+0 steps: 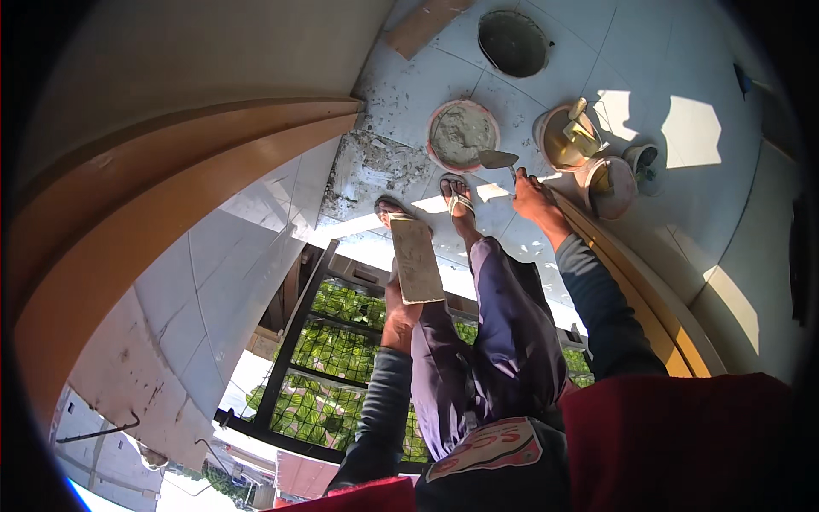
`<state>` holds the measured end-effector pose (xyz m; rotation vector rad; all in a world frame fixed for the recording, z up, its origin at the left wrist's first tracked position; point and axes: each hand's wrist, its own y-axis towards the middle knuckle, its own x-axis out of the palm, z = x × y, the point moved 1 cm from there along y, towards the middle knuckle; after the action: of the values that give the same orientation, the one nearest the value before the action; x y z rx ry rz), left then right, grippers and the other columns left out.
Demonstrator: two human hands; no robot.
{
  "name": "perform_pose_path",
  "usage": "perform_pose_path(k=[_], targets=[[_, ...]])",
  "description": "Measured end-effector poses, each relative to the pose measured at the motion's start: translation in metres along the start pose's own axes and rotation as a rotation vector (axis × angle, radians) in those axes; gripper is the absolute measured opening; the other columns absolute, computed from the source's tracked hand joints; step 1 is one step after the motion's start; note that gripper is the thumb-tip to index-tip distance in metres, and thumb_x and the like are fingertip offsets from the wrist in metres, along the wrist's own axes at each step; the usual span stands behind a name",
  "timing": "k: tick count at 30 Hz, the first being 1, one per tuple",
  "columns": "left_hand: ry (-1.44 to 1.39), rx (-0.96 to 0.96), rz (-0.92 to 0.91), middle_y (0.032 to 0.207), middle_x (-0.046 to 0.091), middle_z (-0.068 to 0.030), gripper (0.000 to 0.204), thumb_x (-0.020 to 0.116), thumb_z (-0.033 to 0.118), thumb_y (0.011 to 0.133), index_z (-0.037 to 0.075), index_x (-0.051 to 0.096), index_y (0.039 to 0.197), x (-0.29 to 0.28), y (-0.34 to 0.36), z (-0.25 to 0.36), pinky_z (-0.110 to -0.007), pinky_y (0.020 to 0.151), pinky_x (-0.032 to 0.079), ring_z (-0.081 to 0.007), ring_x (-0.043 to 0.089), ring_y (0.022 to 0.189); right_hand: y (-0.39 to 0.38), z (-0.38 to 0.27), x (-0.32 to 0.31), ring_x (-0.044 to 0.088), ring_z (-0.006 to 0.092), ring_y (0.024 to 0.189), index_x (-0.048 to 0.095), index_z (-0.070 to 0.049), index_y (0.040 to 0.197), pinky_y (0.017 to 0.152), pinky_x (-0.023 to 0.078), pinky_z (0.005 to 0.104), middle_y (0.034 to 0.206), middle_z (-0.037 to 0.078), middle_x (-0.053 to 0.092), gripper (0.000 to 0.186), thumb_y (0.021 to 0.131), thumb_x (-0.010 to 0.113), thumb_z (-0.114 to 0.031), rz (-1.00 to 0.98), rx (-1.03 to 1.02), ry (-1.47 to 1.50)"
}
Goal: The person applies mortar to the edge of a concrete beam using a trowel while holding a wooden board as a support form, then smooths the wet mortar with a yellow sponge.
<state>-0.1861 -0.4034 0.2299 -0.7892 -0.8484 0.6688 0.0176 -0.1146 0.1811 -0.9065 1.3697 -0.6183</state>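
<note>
My right hand [533, 198] grips the handle of a pointed trowel [497, 159], its blade held just beside a pink basin of grey mortar [461, 134] on the tiled floor. My left hand [399, 311] holds a flat rectangular float [416, 258], smeared grey, in front of my left knee. Both of my feet in sandals [458, 197] stand on the white tiles near the basin.
A dark basin of grey mortar [512, 43] sits farther off. Two buckets [566, 137] with tools stand to the right. A wooden plank [424, 24] lies near the wall. An orange ledge [648, 299] runs at right. A black grille over green leaves [337, 350] lies below.
</note>
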Motion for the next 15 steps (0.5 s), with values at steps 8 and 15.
perform_pose_path(k=[8, 15], targets=[[0.130, -0.025, -0.198, 0.104, 0.066, -0.0019, 0.041, 0.051, 0.049, 0.095, 0.015, 0.059, 0.116, 0.104, 0.034, 0.029, -0.041, 0.078, 0.054, -0.0187, 0.065, 0.093, -0.193, 0.024, -0.073, 0.061, 0.0445, 0.098, 0.042, -0.003, 0.115, 0.082, 0.049, 0.0492, 0.099, 0.024, 0.063, 0.046, 0.079, 0.070, -0.012, 0.243, -0.335, 0.337], [-0.174, -0.146, -0.380, 0.120, 0.063, -0.0061, 0.036, 0.038, 0.031, 0.102, 0.016, 0.053, 0.130, 0.206, 0.021, 0.068, -0.043, 0.090, 0.052, -0.0226, 0.063, 0.106, -0.364, -0.002, -0.162, 0.059, 0.0390, 0.103, 0.050, -0.003, 0.115, 0.089, 0.046, 0.0427, 0.107, 0.021, 0.062, 0.038, 0.081, 0.067, -0.008, 0.294, -0.383, 0.323]])
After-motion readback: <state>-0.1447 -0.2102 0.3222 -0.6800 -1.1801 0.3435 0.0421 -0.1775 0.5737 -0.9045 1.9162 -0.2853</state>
